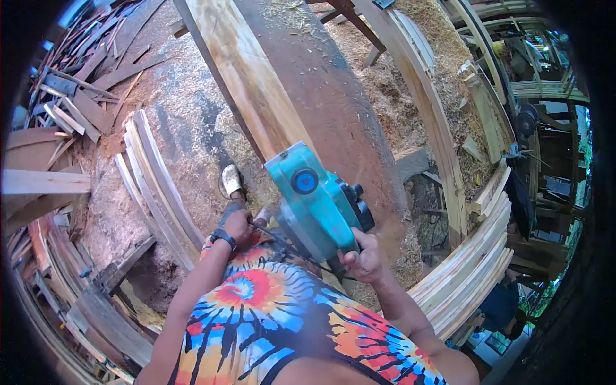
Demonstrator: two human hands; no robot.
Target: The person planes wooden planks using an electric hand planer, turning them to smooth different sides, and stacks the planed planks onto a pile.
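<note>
A teal electric planer [314, 199] rests on the near end of a long pale plank [250, 70]. My right hand [362, 256] is wrapped round the planer's rear handle. A dark power cord [282, 242] runs from near the planer toward my left hand [237, 226], which is closed beside my thigh and appears to grip the cord. A dark band circles my left wrist. The plank lies on a broad, reddish-brown timber surface [314, 83]. The planer's underside and my right fingertips are partly hidden.
Curved boards [157, 176] stand at the left, and stacked planks [465, 282] lie at the right. Scrap wood [83, 96] fills the upper left. Another long board [430, 109] runs along the right over sawdust. A person [502, 307] is at the lower right.
</note>
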